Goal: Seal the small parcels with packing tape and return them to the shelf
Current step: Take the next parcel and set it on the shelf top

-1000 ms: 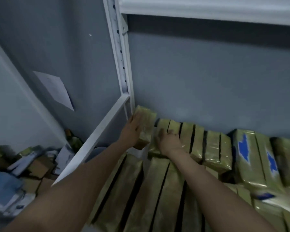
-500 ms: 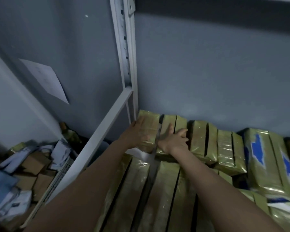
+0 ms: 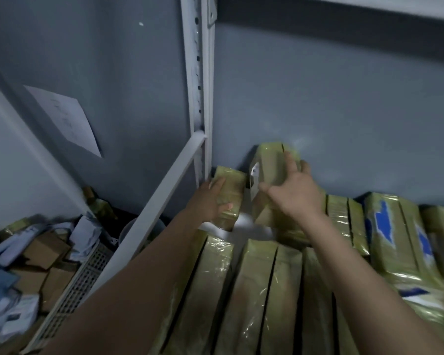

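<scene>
- Head view: the right hand (image 3: 295, 193) grips a raised parcel (image 3: 271, 163), fingers spread over its top and thumb on the near side. The parcel is tilted and held above the back row (image 3: 341, 216), close to the wall.
- The left hand (image 3: 210, 201) holds the corner parcel (image 3: 230, 190), which lies on the shelf (image 3: 244, 222) against the upright (image 3: 200, 85). Its fingers lie along the top and the thumb crosses the near end.
- Risk: the glossy wrap looks slippery, so a one-handed hold on the tilted parcel could slide and drop it onto the packs below.
- Risk: the gap beside the corner parcel looks narrow, so a skewed entry could jam the parcel or crease its white label (image 3: 254, 181).
</scene>
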